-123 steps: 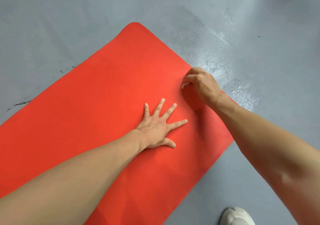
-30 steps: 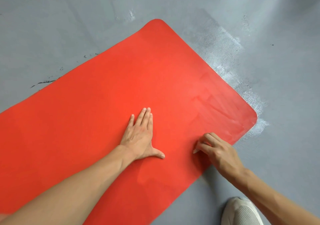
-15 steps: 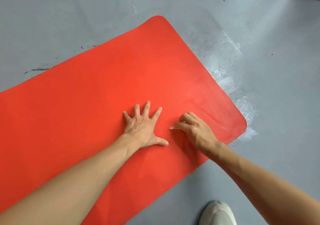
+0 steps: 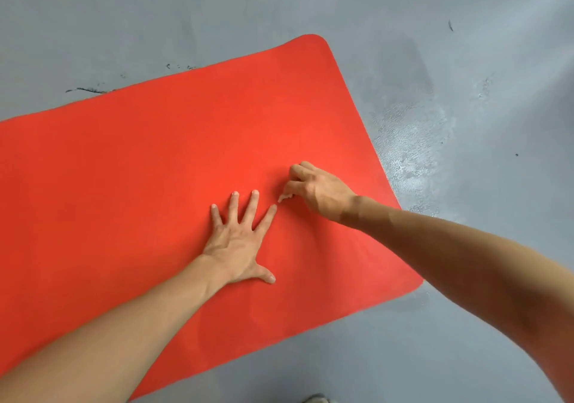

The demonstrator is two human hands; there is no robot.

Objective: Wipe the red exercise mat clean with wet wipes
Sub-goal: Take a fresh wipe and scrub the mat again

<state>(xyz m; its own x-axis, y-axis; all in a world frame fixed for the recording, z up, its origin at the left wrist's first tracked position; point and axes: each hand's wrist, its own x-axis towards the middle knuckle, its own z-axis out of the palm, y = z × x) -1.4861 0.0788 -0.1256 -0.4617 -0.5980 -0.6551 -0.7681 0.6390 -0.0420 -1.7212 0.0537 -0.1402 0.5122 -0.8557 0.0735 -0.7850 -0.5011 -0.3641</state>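
hands: left hand point(image 4: 236, 244) flat, fingers spread on red mat point(image 4: 130, 166) | right hand point(image 4: 316, 190) pinches white wipe point(image 4: 285, 197) against mat | grey floor point(image 4: 466, 61)

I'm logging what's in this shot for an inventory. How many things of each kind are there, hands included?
Red exercise mat: 1
Wet wipe, only a white scrap showing under the right hand: 1
Hands: 2, the left hand and the right hand
Shoe, partly in view at the bottom edge: 1
Total: 5

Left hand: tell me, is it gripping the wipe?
No, the left hand lies flat with fingers spread on the red mat; the right hand pinches the wipe.
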